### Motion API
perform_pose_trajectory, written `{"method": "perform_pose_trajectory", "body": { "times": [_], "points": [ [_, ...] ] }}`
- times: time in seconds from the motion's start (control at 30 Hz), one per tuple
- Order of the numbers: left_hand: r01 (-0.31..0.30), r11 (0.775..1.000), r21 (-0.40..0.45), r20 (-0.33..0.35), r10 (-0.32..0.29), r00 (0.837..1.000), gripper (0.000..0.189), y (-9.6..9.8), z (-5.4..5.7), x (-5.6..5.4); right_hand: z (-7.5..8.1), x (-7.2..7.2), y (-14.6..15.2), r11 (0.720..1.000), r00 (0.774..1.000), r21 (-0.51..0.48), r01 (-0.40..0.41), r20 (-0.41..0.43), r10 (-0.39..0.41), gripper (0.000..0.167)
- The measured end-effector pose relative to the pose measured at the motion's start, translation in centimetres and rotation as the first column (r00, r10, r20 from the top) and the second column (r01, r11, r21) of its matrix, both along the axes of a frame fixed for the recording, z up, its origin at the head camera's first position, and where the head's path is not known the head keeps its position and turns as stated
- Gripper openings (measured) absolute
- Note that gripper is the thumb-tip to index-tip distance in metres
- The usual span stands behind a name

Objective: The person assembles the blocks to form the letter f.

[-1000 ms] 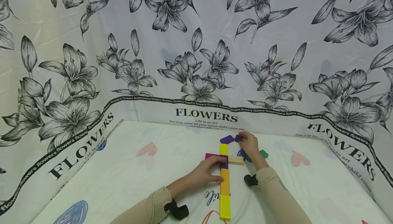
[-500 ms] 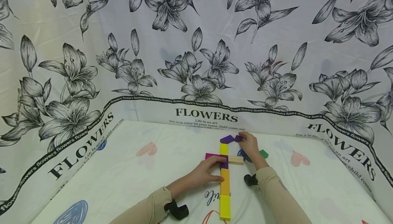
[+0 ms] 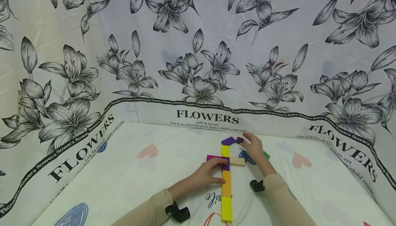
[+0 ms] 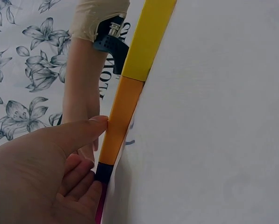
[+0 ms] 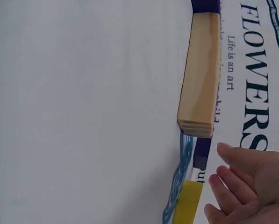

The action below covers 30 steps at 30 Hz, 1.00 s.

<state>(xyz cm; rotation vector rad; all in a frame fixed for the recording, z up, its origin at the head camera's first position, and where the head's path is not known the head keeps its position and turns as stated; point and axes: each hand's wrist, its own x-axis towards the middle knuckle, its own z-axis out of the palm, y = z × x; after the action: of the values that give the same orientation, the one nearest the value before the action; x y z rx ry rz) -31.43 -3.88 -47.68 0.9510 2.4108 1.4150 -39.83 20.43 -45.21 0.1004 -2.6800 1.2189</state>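
Note:
A line of blocks runs away from me in the head view: yellow (image 3: pixel 227 209), orange (image 3: pixel 227 184), purple (image 3: pixel 226 164), then a second yellow block (image 3: pixel 225 150). Past it lie a pointed purple block (image 3: pixel 228 141) and a small purple block (image 3: pixel 239 140). My left hand (image 3: pixel 202 174) touches the orange block with its thumb and the purple one with a forefinger, both fairly straight. My right hand (image 3: pixel 254 149) hovers just right of the small purple block. Its fingers are loosely bent, and nothing shows between them in the right wrist view.
A magenta block (image 3: pixel 212 157) sticks out left of the line, and a plain wooden block (image 3: pixel 237 161) with ridges sticks out right. Beyond my right wrist a green block (image 3: pixel 266 155) is partly hidden. Behind the white printed cloth (image 3: pixel 139 181) hangs a flowered curtain (image 3: pixel 173 81).
My right hand has come off the small purple block and shifted slightly right, covering more of the green block. My left hand stays where it was.

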Motion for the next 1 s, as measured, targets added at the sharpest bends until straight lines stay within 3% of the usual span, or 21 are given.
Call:
{"method": "perform_pose_trajectory", "body": {
  "times": [0.37,0.7,1.0],
  "points": [
    [0.009,1.000,-0.003,-0.002,-0.009,1.000,0.065,-0.1,0.1,0.0,0.9,1.8,1.0,1.000,1.000,0.010,-0.006,-0.022,0.006,0.053],
    [0.016,1.000,0.003,-0.024,-0.016,1.000,0.065,-0.1,-0.2,0.0,0.5,2.8,2.2,0.999,1.000,0.039,0.001,-0.002,-0.001,0.052],
    [-0.008,1.000,-0.008,-0.001,0.008,1.000,0.064,0.0,-0.1,0.0,0.0,3.0,3.1,0.998,0.998,0.058,0.030,0.053,-0.033,0.050]
  ]
}}
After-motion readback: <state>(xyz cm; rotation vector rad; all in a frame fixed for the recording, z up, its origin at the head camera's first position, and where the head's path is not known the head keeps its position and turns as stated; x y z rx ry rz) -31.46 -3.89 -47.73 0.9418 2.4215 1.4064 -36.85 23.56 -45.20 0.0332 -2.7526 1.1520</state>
